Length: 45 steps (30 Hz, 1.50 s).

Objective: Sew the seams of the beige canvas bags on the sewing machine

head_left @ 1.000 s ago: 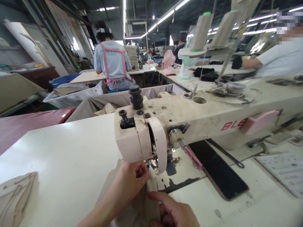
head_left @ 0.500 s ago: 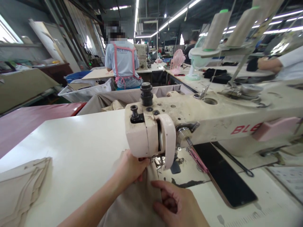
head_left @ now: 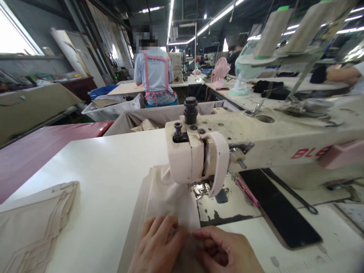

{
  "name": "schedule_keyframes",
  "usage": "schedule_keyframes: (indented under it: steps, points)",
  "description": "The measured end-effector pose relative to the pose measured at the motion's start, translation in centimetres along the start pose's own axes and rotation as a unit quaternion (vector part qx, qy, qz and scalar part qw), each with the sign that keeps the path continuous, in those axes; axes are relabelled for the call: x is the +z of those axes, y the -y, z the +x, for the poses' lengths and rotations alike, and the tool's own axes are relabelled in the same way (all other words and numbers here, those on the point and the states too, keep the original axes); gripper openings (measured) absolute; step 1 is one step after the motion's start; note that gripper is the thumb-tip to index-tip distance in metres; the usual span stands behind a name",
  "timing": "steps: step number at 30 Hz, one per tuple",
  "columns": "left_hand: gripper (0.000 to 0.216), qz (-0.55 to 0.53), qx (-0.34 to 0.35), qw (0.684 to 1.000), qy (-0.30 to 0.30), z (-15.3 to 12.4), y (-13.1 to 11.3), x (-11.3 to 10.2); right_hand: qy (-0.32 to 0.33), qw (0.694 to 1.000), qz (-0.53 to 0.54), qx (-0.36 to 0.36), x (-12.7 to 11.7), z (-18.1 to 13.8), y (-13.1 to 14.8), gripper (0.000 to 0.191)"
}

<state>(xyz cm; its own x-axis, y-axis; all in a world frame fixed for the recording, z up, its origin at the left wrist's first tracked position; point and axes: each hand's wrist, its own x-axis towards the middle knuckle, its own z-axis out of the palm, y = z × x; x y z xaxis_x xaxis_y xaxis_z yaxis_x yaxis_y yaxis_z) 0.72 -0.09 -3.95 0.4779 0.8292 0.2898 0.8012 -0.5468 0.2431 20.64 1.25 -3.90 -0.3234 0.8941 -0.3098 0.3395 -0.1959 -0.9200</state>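
Observation:
A piece of beige fabric (head_left: pixel 173 201) lies under the sewing machine's needle area (head_left: pixel 200 188) and runs down toward me. My left hand (head_left: pixel 159 242) rests on top of this fabric, fingers slightly bent and thumb apart from them. At the fabric's right edge, my right hand (head_left: pixel 227 250) is closed, with thumb and index finger pinching the cloth; its other fingers are curled in. Both hands sit close together in front of the sewing machine head (head_left: pixel 182 155). The lower part of the fabric is hidden by my hands.
A stack of beige cut pieces (head_left: pixel 36 223) lies at the left of the white table (head_left: pixel 108 167). Right of the needle are pink-handled snips (head_left: pixel 247 191), a phone (head_left: pixel 281 208) and a black rod (head_left: pixel 290 191). A person in a pink apron (head_left: pixel 155 74) sits ahead, beyond a cloth-lined bin (head_left: pixel 122 123).
My left hand has moved from beside the needle back toward me and now lies on the fabric. More cloth shows left of the needle. My right hand keeps its pinch. The view has shifted slightly.

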Motion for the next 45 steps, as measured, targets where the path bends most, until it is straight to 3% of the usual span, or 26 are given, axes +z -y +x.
schedule_keyframes:
  steps: [3, 5, 9, 11, 15, 18, 24, 27, 30, 32, 34, 36, 39, 41, 45]
  points:
    - [0.016, -0.067, 0.012, 0.998, -0.009, 0.5, 0.3, -0.2, -0.034, 0.999, -0.005, -0.010, 0.0, 0.1, 0.3, 0.023]
    - [0.012, -0.127, -0.015, 0.992, 0.006, 1.2, 0.5, -0.4, -0.046, 0.999, -0.009, -0.020, -0.1, 0.2, 0.7, 0.021]
    - [0.056, -0.166, -0.027, 0.985, 0.020, 2.0, 0.6, -0.6, -0.055, 0.998, 0.026, -0.009, -0.4, 0.6, 1.3, 0.019]
    - [0.059, -0.158, -0.068, 0.985, 0.020, 2.1, 0.2, -0.6, -0.035, 0.994, 0.101, 0.008, -0.5, 0.4, 1.0, 0.028]
    - [0.042, -0.162, -0.172, 0.972, 0.008, 2.0, -1.1, -1.0, 0.022, 0.965, 0.261, 0.027, -0.5, -0.7, -0.2, 0.060]
    - [0.036, -0.183, -0.162, 0.970, -0.008, 1.9, -1.5, -1.2, 0.027, 0.954, 0.296, 0.036, -0.4, -1.2, -0.3, 0.071]
    - [0.024, -0.194, -0.078, 0.978, -0.016, 1.7, -1.4, -1.1, -0.001, 0.959, 0.278, 0.055, 0.0, -1.3, 0.3, 0.066]
    - [0.019, -0.193, -0.024, 0.980, -0.034, 1.3, -1.0, -0.5, -0.018, 0.974, 0.220, 0.045, -0.2, -1.6, 0.2, 0.061]
    - [0.017, -0.201, 0.019, 0.979, -0.035, 0.9, -0.6, 0.1, -0.087, 0.992, -0.010, -0.095, -1.0, -2.0, 0.3, 0.049]
    - [0.017, -0.213, 0.028, 0.977, -0.016, 1.0, -0.4, 0.1, -0.098, 0.952, -0.172, -0.234, -1.8, -2.1, 0.7, 0.044]
    - [0.016, -0.234, 0.006, 0.972, 0.008, 1.2, -0.3, -0.2, -0.065, 0.922, -0.233, -0.301, -2.4, -2.2, 1.1, 0.039]
    - [0.017, -0.255, -0.029, 0.966, 0.019, 1.4, -0.5, -0.6, -0.038, 0.948, -0.189, -0.255, -2.8, -2.2, 1.3, 0.030]
    - [0.020, -0.273, -0.067, 0.959, 0.023, 1.7, -0.9, -1.0, -0.019, 0.996, -0.013, -0.087, -2.5, -2.1, 0.9, 0.026]
    - [0.020, -0.281, -0.084, 0.956, 0.024, 1.8, -1.1, -1.1, 0.005, 0.994, 0.106, -0.020, -1.9, -2.0, 0.4, 0.033]
    - [0.018, -0.282, -0.101, 0.954, 0.020, 1.6, -1.4, -1.0, 0.012, 0.974, 0.225, 0.018, -0.6, -1.2, -0.3, 0.042]
